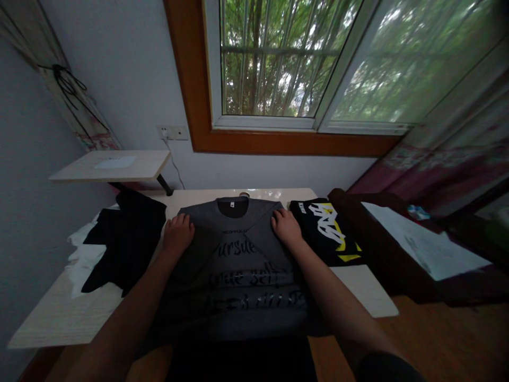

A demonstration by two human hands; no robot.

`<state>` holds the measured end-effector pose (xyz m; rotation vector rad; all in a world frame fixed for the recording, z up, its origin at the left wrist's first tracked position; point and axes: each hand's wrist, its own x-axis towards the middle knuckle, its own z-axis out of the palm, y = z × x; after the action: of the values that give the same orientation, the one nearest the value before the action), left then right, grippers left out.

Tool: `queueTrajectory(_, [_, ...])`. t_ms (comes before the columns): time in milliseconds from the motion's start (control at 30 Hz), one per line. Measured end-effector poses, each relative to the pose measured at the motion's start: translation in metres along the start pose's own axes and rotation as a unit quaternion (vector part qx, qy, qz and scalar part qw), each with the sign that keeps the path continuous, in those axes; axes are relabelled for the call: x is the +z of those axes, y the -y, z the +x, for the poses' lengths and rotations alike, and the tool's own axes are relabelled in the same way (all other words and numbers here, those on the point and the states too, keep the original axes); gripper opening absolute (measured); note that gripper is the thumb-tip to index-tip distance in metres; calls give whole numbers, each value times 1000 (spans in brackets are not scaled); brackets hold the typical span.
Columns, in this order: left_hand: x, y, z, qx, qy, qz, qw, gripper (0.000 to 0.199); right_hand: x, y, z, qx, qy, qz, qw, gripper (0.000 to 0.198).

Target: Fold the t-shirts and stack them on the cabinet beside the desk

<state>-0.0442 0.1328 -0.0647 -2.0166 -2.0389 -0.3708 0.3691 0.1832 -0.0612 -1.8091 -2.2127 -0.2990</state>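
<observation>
A dark grey T-shirt (238, 265) lies face up on the table in front of me, its collar away from me and its lower part draping over the near edge. Black lettering runs across its chest. My left hand (178, 234) rests on the shirt's left shoulder edge, fingers laid on the cloth. On the opposite shoulder lies my right hand (286, 227), its fingers slightly bent and apart on the fabric. A diagonal fold line crosses the shirt near that hand. Just right of it is a folded black shirt (326, 231) with white and yellow print.
Black clothes (123, 239) and white cloth (77, 257) are heaped on the left of the pale table (51, 313). A raised shelf (147, 164) stands behind them. A brown piece of furniture (371, 244) with a light sheet (425, 244) borders the right side. The window (278, 63) is ahead.
</observation>
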Motion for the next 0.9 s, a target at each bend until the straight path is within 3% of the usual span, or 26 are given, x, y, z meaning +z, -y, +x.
queueTrajectory(367, [28,19,29,-5,-22,-29,999,47,26,2,21,7,-10,-3,1000,47])
queueTrajectory(900, [54,37,93,-17,20,-27,999,54,50,-1,78,39,24,14,999,53])
